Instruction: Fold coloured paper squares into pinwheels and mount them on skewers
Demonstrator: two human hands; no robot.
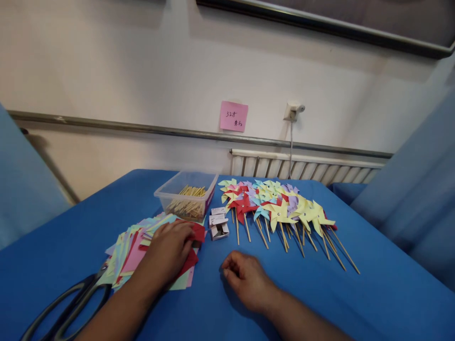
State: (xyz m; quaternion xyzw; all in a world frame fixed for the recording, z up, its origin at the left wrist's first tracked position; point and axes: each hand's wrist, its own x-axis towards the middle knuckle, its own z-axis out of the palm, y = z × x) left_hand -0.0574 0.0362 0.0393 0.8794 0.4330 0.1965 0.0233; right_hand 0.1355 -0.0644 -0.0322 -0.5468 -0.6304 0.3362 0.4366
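Observation:
My left hand (174, 241) lies over a fanned pile of coloured paper sheets (137, 253), its fingers curled round a red paper sheet (197, 232) at the top right of the pile. More red paper shows under the palm. On the blue tablecloth to the right, my right hand (247, 279) rests as a loose fist, with nothing visible in it. Beyond my hands are several small white boxes (218, 220), the front one open with small things inside that I cannot make out.
Black-handled scissors (76, 303) lie at the left, partly behind my left forearm. A clear plastic box (186, 196) of short wooden sticks stands behind the paper. Finished paper pinwheels (279, 213) on sticks overlap at the right. A radiator (302, 166) is behind the table.

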